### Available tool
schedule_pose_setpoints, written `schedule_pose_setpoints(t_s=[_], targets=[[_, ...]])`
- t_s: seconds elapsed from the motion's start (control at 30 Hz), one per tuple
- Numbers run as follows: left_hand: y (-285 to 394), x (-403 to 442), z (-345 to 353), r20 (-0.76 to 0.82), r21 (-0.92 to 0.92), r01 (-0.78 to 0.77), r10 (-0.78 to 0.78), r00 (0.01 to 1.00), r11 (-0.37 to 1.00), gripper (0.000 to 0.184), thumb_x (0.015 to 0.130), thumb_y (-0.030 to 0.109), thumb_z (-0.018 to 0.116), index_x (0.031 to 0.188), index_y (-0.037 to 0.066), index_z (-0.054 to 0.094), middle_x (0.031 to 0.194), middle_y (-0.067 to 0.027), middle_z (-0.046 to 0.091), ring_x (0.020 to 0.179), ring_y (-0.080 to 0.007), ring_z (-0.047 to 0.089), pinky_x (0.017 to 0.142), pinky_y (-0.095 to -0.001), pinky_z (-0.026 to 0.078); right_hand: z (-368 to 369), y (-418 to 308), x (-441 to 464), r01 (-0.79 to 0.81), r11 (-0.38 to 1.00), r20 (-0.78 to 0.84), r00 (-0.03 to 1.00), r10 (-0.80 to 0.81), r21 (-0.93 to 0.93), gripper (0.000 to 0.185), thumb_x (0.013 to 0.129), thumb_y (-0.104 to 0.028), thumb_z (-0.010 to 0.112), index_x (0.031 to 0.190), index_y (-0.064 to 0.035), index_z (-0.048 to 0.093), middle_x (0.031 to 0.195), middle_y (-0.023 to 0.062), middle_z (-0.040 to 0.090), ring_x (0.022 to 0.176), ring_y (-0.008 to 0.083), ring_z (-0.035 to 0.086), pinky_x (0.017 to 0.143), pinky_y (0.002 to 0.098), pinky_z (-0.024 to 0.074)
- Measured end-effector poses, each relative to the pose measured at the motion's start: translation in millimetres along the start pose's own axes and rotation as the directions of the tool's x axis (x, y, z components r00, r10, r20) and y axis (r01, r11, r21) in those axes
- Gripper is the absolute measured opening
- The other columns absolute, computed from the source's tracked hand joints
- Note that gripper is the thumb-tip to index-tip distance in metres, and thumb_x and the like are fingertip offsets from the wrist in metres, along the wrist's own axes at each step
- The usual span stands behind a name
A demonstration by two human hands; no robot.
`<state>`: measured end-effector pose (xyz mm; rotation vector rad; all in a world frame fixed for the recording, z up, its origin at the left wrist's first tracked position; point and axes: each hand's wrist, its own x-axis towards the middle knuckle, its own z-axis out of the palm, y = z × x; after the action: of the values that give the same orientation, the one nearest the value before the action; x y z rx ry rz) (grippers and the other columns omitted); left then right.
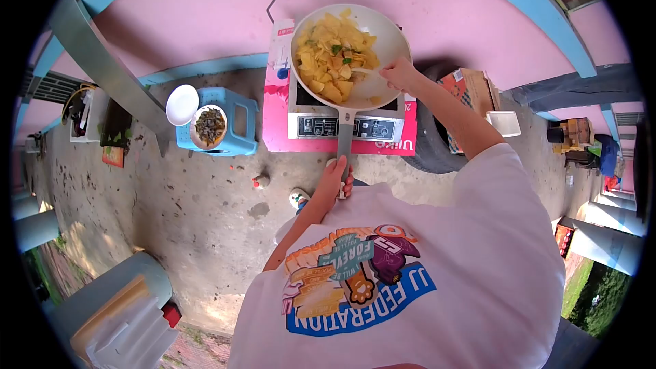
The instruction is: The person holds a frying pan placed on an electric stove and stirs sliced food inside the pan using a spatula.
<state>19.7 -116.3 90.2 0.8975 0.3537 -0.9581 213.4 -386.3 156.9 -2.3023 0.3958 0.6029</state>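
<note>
My left hand (333, 179) is wrapped round the grey handle of a white frying pan (391, 41). Thin yellow slices (331, 48), which look like potato, fill the pan's left part with a few green bits among them. At the pan's right side, my right hand (400, 74) is closed on a pale stirring utensil (363, 71); its head is partly lost among the slices, so I cannot tell spoon from spatula. Beneath the pan is an induction cooker (346, 128) with a black button panel, standing on a pink printed box (277, 119).
A blue stool (239, 119) at left bears a bowl of dark food (209, 127) and a white plate or lid (182, 105). Right of the cooker lie a tyre (430, 140), a cardboard box (478, 89) and a white tray (504, 123). A pink wall (205, 14) rises behind.
</note>
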Motion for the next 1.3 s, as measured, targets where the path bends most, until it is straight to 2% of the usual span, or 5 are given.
schedule_pose_setpoints(t_s=[0.47,0.6,0.67,0.97,1.3], targets=[[2.1,-2.1,2.5,-0.024,-0.012,0.021,-0.021,0.999,1.000,0.042,0.096,0.049,0.049,0.094,0.007,0.047,0.064,-0.0013,0.047,0.047,-0.0103,0.043,0.042,-0.0259,0.038,-76.1,-97.0,-113.9,0.249,0.120,0.150,0.834,-0.532,-0.961,0.012,0.077,-0.010,0.060,0.084,-0.0101,0.070,0.076,0.0130,0.067,0.074,0.0260,0.069,0.061,0.0375,0.0537],[0.8,-0.9,0.9,-0.021,-0.001,0.008,-0.008,1.000,1.000,0.040,0.097,0.048,0.048,0.094,0.008,0.048,0.064,-0.0014,0.046,0.048,-0.0101,0.042,0.042,-0.0259,0.037,-121.4,-105.6,-62.7,0.253,0.257,0.141,0.912,-0.385,-0.933,0.010,0.080,-0.011,0.061,0.085,-0.0105,0.069,0.064,0.0108,0.062,0.055,0.0204,0.062,0.047,0.0344,0.0467],[-0.7,0.1,-0.6,-0.014,-0.004,0.003,-0.003,1.000,1.000,0.041,0.097,0.048,0.048,0.093,0.007,0.047,0.064,-0.0016,0.047,0.047,-0.0107,0.043,0.042,-0.0266,0.038,-122.9,-119.8,-46.3,-0.020,0.576,0.273,0.867,0.417,-0.817,0.011,0.086,-0.015,0.060,0.086,-0.0080,0.068,0.057,0.0057,0.053,0.041,0.0127,0.043,0.039,0.0291,0.0332],[2.2,-0.6,1.9,0.000,-0.008,0.005,-0.005,1.000,1.000,0.039,0.097,0.047,0.048,0.094,0.008,0.048,0.064,-0.0009,0.046,0.048,-0.0101,0.042,0.042,-0.0258,0.037,-28.7,-42.2,-25.4,-0.290,0.840,0.163,0.957,0.241,0.459,0.017,0.091,-0.017,0.055,0.090,-0.0037,0.067,0.055,-0.0003,0.045,0.039,0.0066,0.024,0.039,0.0255,0.0188],[1.6,-2.6,3.1,-0.022,-0.003,0.003,-0.003,1.000,1.000,0.041,0.096,0.048,0.049,0.095,0.007,0.048,0.062,-0.0015,0.045,0.047,-0.0103,0.042,0.042,-0.0261,0.037,-118.6,-43.6,-79.0,-0.104,0.880,-0.006,0.993,0.115,-0.463,0.018,0.084,-0.017,0.061,0.090,-0.0018,0.068,0.070,0.0110,0.063,0.049,0.0160,0.055,0.043,0.0309,0.0408]])
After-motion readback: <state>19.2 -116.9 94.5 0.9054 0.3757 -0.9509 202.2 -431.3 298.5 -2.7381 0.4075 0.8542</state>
